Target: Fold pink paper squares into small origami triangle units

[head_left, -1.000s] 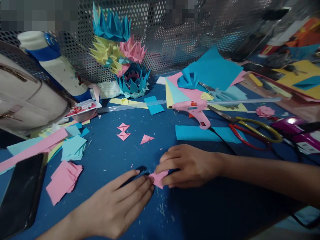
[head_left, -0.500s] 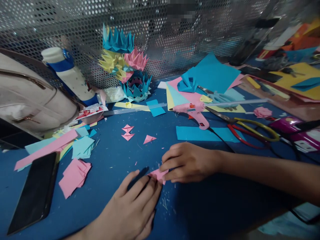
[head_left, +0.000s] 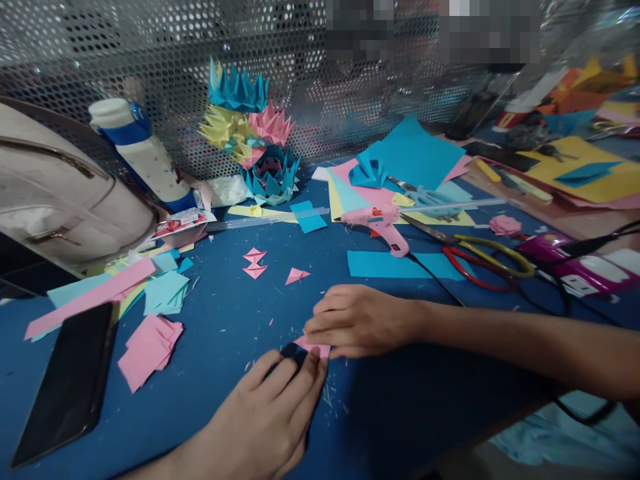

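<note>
Clutter around a pink glue gun (head_left: 373, 215) on a blue table (head_left: 200, 377)
A blue paper strip (head_left: 380, 265) lies just in front of the glue gun; scissors (head_left: 441, 237) and a purple device (head_left: 560, 259) lie to its right. Behind it spreads a large blue sheet (head_left: 420, 153). To its left, well apart, are stacked paper flowers (head_left: 239, 92), a white-and-blue bottle (head_left: 150, 163), a pale bag (head_left: 60, 200) and a black phone (head_left: 65, 380).

Pink paper piece (head_left: 323, 350), partly covered, on blue tabletop (head_left: 210, 360)

Craft table (head_left: 200, 373) with glue gun (head_left: 369, 215)
</note>
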Available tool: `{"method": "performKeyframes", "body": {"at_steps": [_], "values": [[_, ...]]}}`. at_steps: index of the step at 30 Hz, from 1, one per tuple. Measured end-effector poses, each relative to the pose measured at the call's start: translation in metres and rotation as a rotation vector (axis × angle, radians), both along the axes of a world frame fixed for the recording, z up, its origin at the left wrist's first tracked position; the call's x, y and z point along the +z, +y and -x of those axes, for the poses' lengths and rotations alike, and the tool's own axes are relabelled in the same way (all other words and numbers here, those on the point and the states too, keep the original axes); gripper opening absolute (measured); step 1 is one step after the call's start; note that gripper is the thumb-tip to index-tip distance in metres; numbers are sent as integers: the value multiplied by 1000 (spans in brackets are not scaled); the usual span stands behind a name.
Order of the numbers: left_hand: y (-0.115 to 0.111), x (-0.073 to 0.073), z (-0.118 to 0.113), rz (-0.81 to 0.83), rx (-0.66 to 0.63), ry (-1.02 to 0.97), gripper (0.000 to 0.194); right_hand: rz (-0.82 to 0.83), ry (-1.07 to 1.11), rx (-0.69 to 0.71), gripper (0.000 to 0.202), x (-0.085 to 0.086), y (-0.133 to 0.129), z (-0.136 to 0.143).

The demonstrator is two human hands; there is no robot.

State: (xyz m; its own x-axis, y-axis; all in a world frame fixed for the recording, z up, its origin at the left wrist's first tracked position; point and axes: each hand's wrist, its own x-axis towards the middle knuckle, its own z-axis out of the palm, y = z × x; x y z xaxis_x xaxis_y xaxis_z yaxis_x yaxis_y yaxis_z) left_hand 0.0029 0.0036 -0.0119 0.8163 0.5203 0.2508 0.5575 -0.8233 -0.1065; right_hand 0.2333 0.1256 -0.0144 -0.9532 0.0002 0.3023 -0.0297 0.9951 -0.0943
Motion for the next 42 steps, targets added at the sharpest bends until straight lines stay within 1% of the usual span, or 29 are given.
{"method": "performKeyframes", "body": {"at_steps": [5, 10, 14, 16, 21, 26, 30, 32, 34, 35, 37, 38, 40, 42], "values": [[0, 2, 3, 43, -10, 26, 48, -44, -39, -49, 29, -2, -2, 3], [0, 1, 3, 51, -29, 18, 49, -69, -20, -47, 30, -5, -3, 8], [-1, 0, 4, 66, -28, 26, 49, -99, 4, -36, 32, -2, -5, 11], [-1, 1, 4, 75, -31, 35, 50, -115, -11, -60, 30, 0, -7, 9], [0, 4, 4, 96, -36, 24, 51, -134, -94, -172, 31, 6, -11, -13], [0, 2, 5, 131, -45, -1, 51, -92, -145, -295, 30, 13, -16, -40], [2, -2, 6, 183, -60, -81, 48, -45, -142, -334, 28, 22, -17, -44], [5, -4, 5, 257, -33, -179, 45, -59, -112, -341, 29, 26, -14, -40], [9, -4, 3, 342, 33, -283, 40, -96, -62, -333, 30, 27, -11, -34], [12, -3, 2, 372, 75, -326, 37, -89, -59, -312, 32, 27, -10, -30], [17, -2, 0, 410, 144, -378, 30, -64, -81, -230, 39, 24, -9, -21], [20, -2, -2, 424, 167, -394, 28, -59, -99, -213, 42, 22, -9, -17], [25, -2, -4, 465, 215, -432, 26, -36, -120, -215, 43, 17, -9, -9], [30, -3, -5, 504, 263, -471, 21, 14, -114, -232, 37, 14, -9, -2]]}}
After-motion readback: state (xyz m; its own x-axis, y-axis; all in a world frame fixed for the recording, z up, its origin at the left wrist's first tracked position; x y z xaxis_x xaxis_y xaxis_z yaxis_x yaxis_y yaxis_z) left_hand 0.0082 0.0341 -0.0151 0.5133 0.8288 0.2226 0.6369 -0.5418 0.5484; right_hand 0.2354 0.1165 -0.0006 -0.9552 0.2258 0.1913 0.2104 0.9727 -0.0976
